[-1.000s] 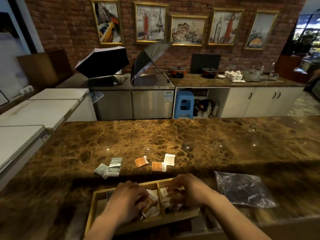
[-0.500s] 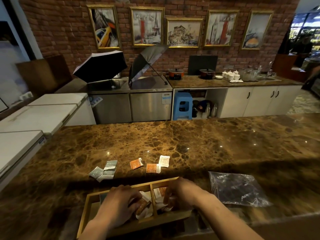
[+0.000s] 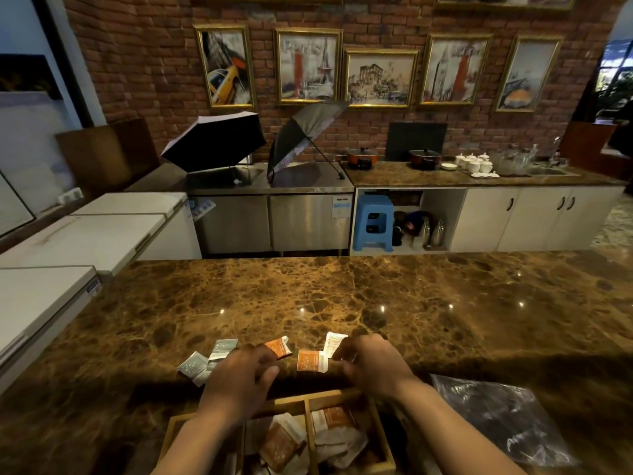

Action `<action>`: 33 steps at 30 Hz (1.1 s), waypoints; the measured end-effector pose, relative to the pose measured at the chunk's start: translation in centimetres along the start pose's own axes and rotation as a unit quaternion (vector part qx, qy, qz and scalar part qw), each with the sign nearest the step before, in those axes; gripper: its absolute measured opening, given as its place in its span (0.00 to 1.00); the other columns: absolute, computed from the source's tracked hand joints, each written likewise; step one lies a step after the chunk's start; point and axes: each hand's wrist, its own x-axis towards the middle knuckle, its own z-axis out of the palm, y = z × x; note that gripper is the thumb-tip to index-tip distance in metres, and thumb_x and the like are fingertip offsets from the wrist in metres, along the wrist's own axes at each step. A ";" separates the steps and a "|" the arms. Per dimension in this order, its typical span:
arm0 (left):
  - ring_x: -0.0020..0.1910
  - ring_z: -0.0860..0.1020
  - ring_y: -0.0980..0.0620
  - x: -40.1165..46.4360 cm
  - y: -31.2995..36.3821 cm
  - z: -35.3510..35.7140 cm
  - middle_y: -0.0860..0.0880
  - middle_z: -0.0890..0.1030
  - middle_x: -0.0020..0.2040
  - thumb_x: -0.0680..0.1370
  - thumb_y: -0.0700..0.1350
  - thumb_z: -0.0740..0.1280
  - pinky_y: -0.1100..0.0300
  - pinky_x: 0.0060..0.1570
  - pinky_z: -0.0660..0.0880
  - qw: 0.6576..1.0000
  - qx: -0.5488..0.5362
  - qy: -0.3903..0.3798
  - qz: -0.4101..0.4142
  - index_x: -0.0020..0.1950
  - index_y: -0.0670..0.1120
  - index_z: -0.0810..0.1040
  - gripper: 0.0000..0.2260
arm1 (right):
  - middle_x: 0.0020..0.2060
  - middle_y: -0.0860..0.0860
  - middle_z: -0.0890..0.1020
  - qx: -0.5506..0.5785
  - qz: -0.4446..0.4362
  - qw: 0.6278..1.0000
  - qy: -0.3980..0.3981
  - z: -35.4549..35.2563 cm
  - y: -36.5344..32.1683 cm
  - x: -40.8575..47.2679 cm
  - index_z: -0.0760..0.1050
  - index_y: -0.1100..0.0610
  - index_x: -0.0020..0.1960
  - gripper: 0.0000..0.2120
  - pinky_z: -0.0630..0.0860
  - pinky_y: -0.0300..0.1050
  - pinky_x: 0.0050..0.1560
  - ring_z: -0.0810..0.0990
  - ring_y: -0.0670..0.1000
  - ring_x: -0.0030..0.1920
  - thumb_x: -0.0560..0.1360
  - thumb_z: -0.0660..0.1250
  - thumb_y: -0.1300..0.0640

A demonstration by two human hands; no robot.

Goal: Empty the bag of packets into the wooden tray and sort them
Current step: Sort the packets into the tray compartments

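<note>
The wooden tray [image 3: 384, 440] sits at the counter's near edge, its compartments holding several orange and white packets [image 3: 281, 443]. Both hands are past the tray's far rim. My left hand [image 3: 239, 382] hovers palm down with curled fingers between the grey packets [image 3: 193, 364] and an orange packet [image 3: 279, 347]; what is under it is hidden. My right hand [image 3: 371, 366] pinches at the edge of a white packet [image 3: 334, 342], beside another orange packet [image 3: 309, 361]. The clear plastic bag [image 3: 496, 416] lies flat to the right.
The brown marble counter [image 3: 376, 296] stretches far ahead and to both sides. White chest freezers [image 3: 85, 234] stand to the left. Behind are steel cabinets with two open umbrellas [image 3: 215, 138], a blue stool [image 3: 372, 224] and a brick wall.
Both hands left the tray's compartments and moved forward to the row of packets on the counter. The view tilted upward, so the tray sits lower in the frame.
</note>
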 end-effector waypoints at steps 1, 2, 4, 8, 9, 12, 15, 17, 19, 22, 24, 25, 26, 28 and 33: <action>0.59 0.77 0.53 0.9 -0.1 0.3 0.56 0.81 0.59 0.79 0.57 0.65 0.55 0.57 0.74 1.000 0.013 -0.013 -0.002 0.61 0.59 0.78 0.12 | 0.57 0.47 0.85 -0.011 0.007 1.000 -0.003 0.1 0.1 0.6 0.82 0.46 0.59 0.11 0.81 0.48 0.59 0.82 0.47 0.57 0.78 0.69 0.50; 0.62 0.77 0.52 1.8 -0.2 0.6 0.54 0.81 0.62 0.79 0.57 0.64 0.55 0.59 0.73 0.999 0.023 -0.027 -0.003 0.64 0.57 0.77 0.14 | 0.59 0.47 0.84 -0.025 0.012 1.000 -0.013 0.4 0.1 1.2 0.81 0.46 0.61 0.12 0.80 0.49 0.61 0.82 0.48 0.59 0.78 0.68 0.50; 0.66 0.75 0.51 3.3 -0.6 1.6 0.53 0.78 0.67 0.80 0.57 0.63 0.55 0.63 0.71 0.998 0.035 -0.058 -0.006 0.68 0.56 0.74 0.18 | 0.63 0.49 0.81 -0.047 0.014 0.998 -0.036 1.2 0.1 2.2 0.79 0.46 0.64 0.14 0.78 0.48 0.63 0.80 0.50 0.62 0.79 0.67 0.50; 0.72 0.68 0.49 5.6 -2.0 4.0 0.50 0.70 0.73 0.81 0.55 0.61 0.55 0.70 0.65 0.992 0.056 -0.116 0.000 0.75 0.55 0.67 0.22 | 0.71 0.50 0.74 -0.042 -0.008 0.996 -0.077 3.8 -0.2 4.3 0.75 0.45 0.69 0.16 0.72 0.49 0.71 0.74 0.51 0.69 0.81 0.64 0.51; 0.72 0.67 0.49 6.0 -2.3 4.4 0.50 0.69 0.74 0.81 0.54 0.60 0.54 0.71 0.65 0.989 0.067 -0.134 0.004 0.76 0.55 0.65 0.22 | 0.73 0.50 0.72 -0.051 -0.018 0.995 -0.087 4.4 -0.2 4.8 0.74 0.45 0.70 0.17 0.68 0.51 0.74 0.71 0.51 0.72 0.81 0.63 0.52; 0.68 0.70 0.49 7.1 -3.3 5.4 0.51 0.71 0.71 0.80 0.53 0.59 0.53 0.69 0.68 0.982 0.100 -0.156 0.025 0.74 0.59 0.66 0.20 | 0.74 0.52 0.70 -0.083 -0.036 0.990 -0.108 5.9 -0.3 6.1 0.74 0.46 0.71 0.18 0.63 0.53 0.77 0.67 0.54 0.75 0.82 0.63 0.56; 0.72 0.68 0.50 7.5 -3.4 5.5 0.54 0.70 0.74 0.81 0.52 0.61 0.54 0.69 0.67 0.982 0.139 -0.124 0.038 0.70 0.58 0.70 0.17 | 0.70 0.57 0.75 -0.144 -0.035 0.984 -0.100 6.4 -0.9 7.2 0.76 0.54 0.69 0.16 0.71 0.53 0.71 0.73 0.57 0.71 0.82 0.64 0.60; 0.75 0.66 0.49 7.7 -3.5 5.5 0.54 0.68 0.76 0.80 0.51 0.62 0.53 0.70 0.66 0.980 0.167 -0.101 0.033 0.69 0.56 0.72 0.16 | 0.66 0.58 0.77 -0.169 -0.024 0.982 -0.085 6.7 -1.3 7.7 0.78 0.56 0.66 0.14 0.75 0.52 0.67 0.75 0.57 0.68 0.81 0.65 0.60; 0.69 0.72 0.48 7.8 -3.4 5.3 0.53 0.75 0.70 0.80 0.51 0.64 0.54 0.64 0.70 0.976 0.196 -0.093 0.025 0.64 0.54 0.74 0.13 | 0.65 0.57 0.78 -0.164 -0.027 0.984 -0.065 7.1 -1.5 7.9 0.76 0.55 0.66 0.15 0.77 0.52 0.65 0.76 0.57 0.67 0.79 0.68 0.60; 0.58 0.77 0.46 7.7 -3.1 5.2 0.50 0.79 0.59 0.78 0.50 0.65 0.53 0.54 0.72 0.975 0.207 -0.082 0.005 0.57 0.52 0.77 0.09 | 0.62 0.53 0.79 -0.046 -0.013 0.999 -0.025 7.2 -0.9 8.0 0.72 0.54 0.66 0.20 0.78 0.46 0.62 0.79 0.53 0.62 0.77 0.71 0.61; 0.52 0.79 0.44 7.7 -3.1 5.4 0.48 0.80 0.53 0.74 0.48 0.68 0.53 0.49 0.72 0.988 0.147 -0.045 -0.011 0.51 0.50 0.78 0.07 | 0.58 0.53 0.81 0.028 0.015 0.999 -0.004 6.5 -0.1 8.6 0.72 0.55 0.64 0.18 0.80 0.43 0.56 0.81 0.51 0.56 0.77 0.70 0.61; 0.48 0.80 0.43 7.7 -2.9 5.2 0.48 0.79 0.50 0.72 0.45 0.69 0.53 0.45 0.72 0.995 0.096 -0.028 -0.021 0.47 0.50 0.77 0.05 | 0.56 0.53 0.81 0.057 0.039 0.998 0.005 6.1 0.6 9.0 0.74 0.55 0.63 0.15 0.79 0.42 0.54 0.80 0.51 0.54 0.77 0.69 0.60; 0.44 0.79 0.44 7.7 -3.0 5.3 0.49 0.78 0.46 0.71 0.42 0.69 0.54 0.41 0.71 0.998 0.049 -0.008 -0.027 0.43 0.50 0.75 0.05 | 0.54 0.52 0.80 0.082 0.068 0.994 0.014 5.4 1.1 9.4 0.76 0.56 0.61 0.11 0.78 0.40 0.52 0.79 0.51 0.53 0.78 0.68 0.60; 0.36 0.76 0.49 7.7 -2.7 5.3 0.52 0.77 0.40 0.69 0.38 0.67 0.54 0.36 0.72 0.998 -0.033 -0.005 -0.056 0.38 0.52 0.69 0.10 | 0.48 0.50 0.79 0.116 0.133 0.984 0.018 4.6 2.4 9.9 0.79 0.57 0.54 0.06 0.77 0.41 0.51 0.77 0.51 0.51 0.79 0.68 0.58; 0.32 0.78 0.45 7.8 -2.9 4.5 0.49 0.79 0.35 0.63 0.40 0.68 0.44 0.35 0.77 0.954 -0.269 0.001 -0.130 0.41 0.55 0.71 0.13 | 0.62 0.53 0.76 0.035 0.186 0.981 -0.044 5.0 3.3 10.4 0.79 0.51 0.56 0.09 0.73 0.49 0.67 0.74 0.55 0.65 0.77 0.69 0.50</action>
